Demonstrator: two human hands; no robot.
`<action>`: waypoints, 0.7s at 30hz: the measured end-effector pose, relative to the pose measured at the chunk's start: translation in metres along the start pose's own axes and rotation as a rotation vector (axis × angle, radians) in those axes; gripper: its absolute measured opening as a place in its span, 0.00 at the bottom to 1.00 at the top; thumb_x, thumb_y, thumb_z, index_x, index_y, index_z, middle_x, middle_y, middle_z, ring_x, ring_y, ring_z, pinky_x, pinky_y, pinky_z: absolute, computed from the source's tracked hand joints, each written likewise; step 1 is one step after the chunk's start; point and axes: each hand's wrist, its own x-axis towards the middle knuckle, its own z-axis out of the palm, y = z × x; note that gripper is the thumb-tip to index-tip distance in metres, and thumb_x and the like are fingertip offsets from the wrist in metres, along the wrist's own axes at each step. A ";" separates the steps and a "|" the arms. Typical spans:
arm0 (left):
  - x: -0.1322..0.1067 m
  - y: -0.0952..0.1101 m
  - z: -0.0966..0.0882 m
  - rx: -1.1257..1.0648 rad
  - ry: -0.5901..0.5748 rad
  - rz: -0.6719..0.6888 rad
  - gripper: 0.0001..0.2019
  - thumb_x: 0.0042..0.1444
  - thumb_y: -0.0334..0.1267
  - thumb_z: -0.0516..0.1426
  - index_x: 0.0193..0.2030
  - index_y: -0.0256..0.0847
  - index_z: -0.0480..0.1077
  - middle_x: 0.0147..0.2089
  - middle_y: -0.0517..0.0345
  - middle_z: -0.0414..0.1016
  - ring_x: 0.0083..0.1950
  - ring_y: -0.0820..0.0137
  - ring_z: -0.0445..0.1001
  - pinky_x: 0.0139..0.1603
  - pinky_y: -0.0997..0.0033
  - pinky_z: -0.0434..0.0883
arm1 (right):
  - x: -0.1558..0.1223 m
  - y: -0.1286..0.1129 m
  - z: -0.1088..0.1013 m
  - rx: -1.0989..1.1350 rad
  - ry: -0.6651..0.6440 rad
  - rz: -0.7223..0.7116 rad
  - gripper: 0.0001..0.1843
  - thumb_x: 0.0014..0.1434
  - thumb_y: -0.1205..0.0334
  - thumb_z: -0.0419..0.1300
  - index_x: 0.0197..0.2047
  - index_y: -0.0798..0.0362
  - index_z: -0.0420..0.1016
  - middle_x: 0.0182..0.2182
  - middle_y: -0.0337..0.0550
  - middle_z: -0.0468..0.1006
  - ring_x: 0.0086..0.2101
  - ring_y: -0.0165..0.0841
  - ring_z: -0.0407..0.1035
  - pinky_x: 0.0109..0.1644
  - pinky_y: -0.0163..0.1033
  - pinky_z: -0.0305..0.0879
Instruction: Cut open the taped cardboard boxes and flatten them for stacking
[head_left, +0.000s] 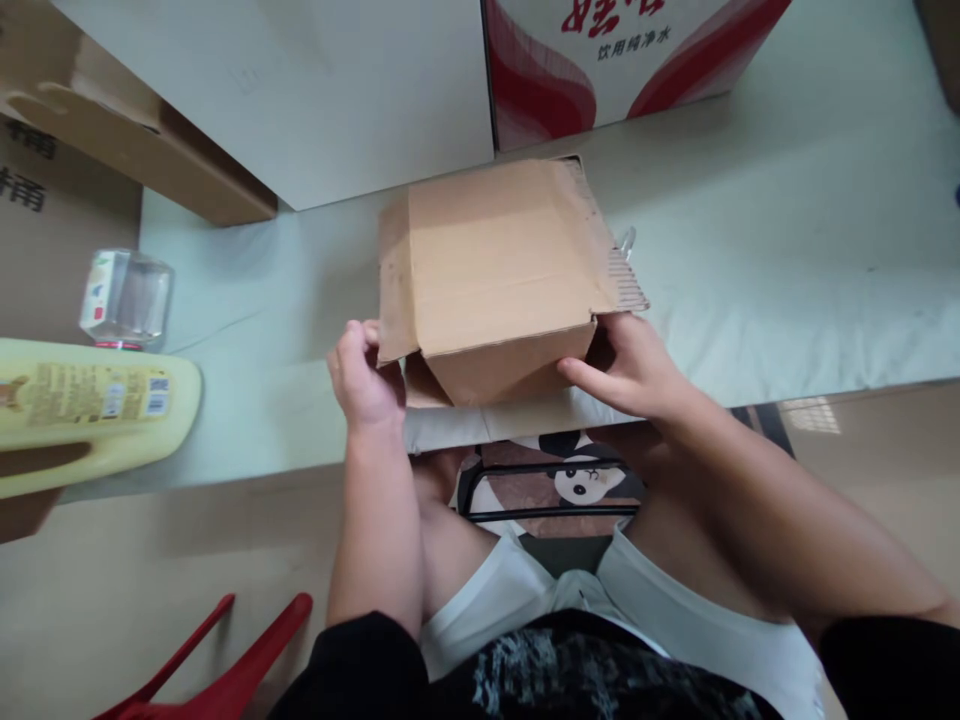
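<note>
A brown cardboard box (510, 255) sits at the front edge of the table in front of me, its large top panel lying over it and its side flaps sticking out. At its front left corner, my left hand (365, 378) is closed on the left flap, with the fingertips partly hidden behind the cardboard. My right hand (630, 368) grips the front right corner. Its thumb lies along the front panel, and its other fingers are tucked under the right flap. Behind the right flap, a small clear piece of plastic (628, 240) peeks out. The inside of the box is hidden.
Behind the box stand a white panel (375, 90) and a red and white carton (615, 70). To the left are a clear bottle (139, 300), a yellow jug (97, 415) and a larger brown carton (202, 180) on the pale tablecloth (787, 260). Red plastic legs (255, 650) show below left.
</note>
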 end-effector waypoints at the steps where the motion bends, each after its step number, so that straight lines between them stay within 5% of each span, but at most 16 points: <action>1: 0.000 0.001 0.000 -0.029 0.002 -0.009 0.27 0.57 0.63 0.55 0.20 0.43 0.61 0.25 0.60 0.62 0.30 0.71 0.64 0.35 0.67 0.67 | -0.001 0.002 0.001 -0.034 0.000 0.038 0.26 0.57 0.46 0.63 0.54 0.53 0.74 0.47 0.56 0.82 0.49 0.53 0.76 0.55 0.58 0.74; 5: -0.002 0.010 0.005 -0.128 -0.002 0.036 0.18 0.53 0.55 0.62 0.24 0.43 0.71 0.26 0.60 0.64 0.32 0.71 0.64 0.36 0.68 0.65 | -0.005 0.014 0.006 -0.131 -0.025 0.124 0.26 0.55 0.44 0.64 0.50 0.53 0.76 0.43 0.55 0.83 0.44 0.53 0.77 0.47 0.57 0.75; 9: -0.002 0.013 0.008 -0.120 -0.012 0.054 0.13 0.50 0.51 0.66 0.30 0.43 0.75 0.28 0.61 0.66 0.31 0.72 0.64 0.36 0.68 0.65 | -0.005 0.021 0.008 -0.106 -0.043 0.091 0.26 0.57 0.44 0.63 0.52 0.52 0.76 0.45 0.55 0.82 0.48 0.53 0.76 0.54 0.60 0.74; 15: 0.002 0.006 0.002 -0.117 0.086 -0.049 0.21 0.51 0.61 0.61 0.34 0.45 0.67 0.32 0.59 0.65 0.35 0.68 0.67 0.35 0.67 0.67 | -0.001 0.023 0.014 -0.005 -0.001 0.124 0.24 0.57 0.46 0.66 0.52 0.50 0.75 0.38 0.47 0.80 0.39 0.45 0.76 0.48 0.53 0.76; 18: 0.004 0.006 -0.001 -0.104 0.044 -0.077 0.24 0.52 0.66 0.59 0.39 0.48 0.65 0.38 0.56 0.70 0.42 0.64 0.72 0.39 0.64 0.70 | 0.000 0.025 0.017 0.036 0.118 0.152 0.30 0.55 0.46 0.67 0.58 0.49 0.70 0.42 0.46 0.80 0.37 0.41 0.75 0.41 0.48 0.76; 21: 0.002 0.011 0.003 -0.124 -0.041 -0.080 0.25 0.52 0.68 0.57 0.41 0.50 0.63 0.43 0.55 0.73 0.46 0.62 0.74 0.44 0.61 0.72 | 0.000 0.031 0.020 0.091 0.161 0.129 0.25 0.59 0.44 0.64 0.55 0.47 0.70 0.41 0.45 0.79 0.34 0.38 0.73 0.37 0.45 0.75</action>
